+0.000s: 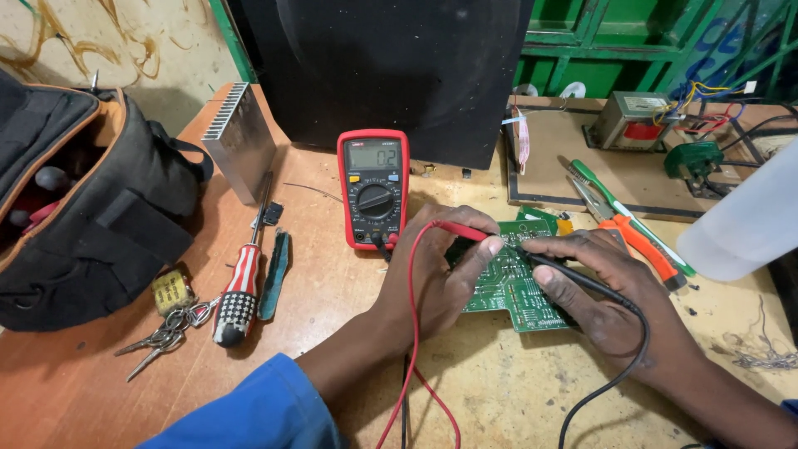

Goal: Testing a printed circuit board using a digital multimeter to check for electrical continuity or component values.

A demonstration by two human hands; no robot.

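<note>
My left hand (436,274) grips a red test probe (462,232), its tip touching a green circuit board (517,293) lying on the wooden bench. My right hand (611,287) grips a black test probe (559,268), its tip on the same board close to the red one. Both hands rest partly over the board and hide part of it. The red and black leads run toward me and to a red-cased digital multimeter (373,189) standing just behind my left hand, with its display lit.
A black tool bag (83,208) sits at left, with a striped-handled screwdriver (238,287), keys (166,333) and a metal heat sink (239,141) beside it. Orange and green-handled pliers (636,229) lie at right, near a white plastic bottle (740,220). A black speaker box (391,66) stands behind.
</note>
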